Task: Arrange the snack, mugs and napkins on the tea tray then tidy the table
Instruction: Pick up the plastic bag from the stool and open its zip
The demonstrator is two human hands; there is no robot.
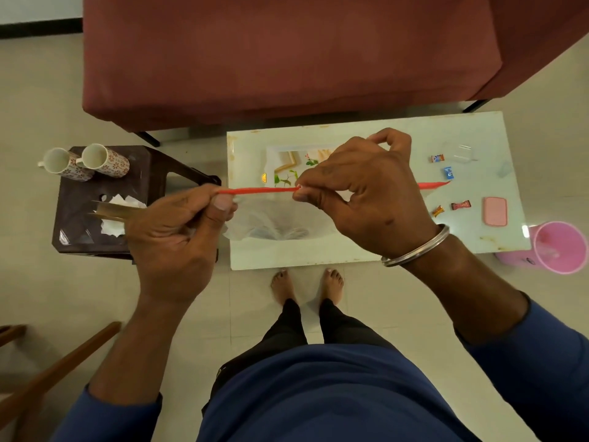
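At frame centre, left hand (178,231) and right hand (360,193) each pinch the red-edged clear plastic bag (274,224); uneven pulling risks tearing it, spilling contents onto the white table (398,247).

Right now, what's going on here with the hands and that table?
A person stands at a white table, pulling a red strip taut between both hands above a clear plastic bag. The left hand pinches one end, the right hand the other. Four wrapped candies and a pink container lie loose on the table. Two floral mugs and white napkins sit on a dark stool, not yet on the tray.
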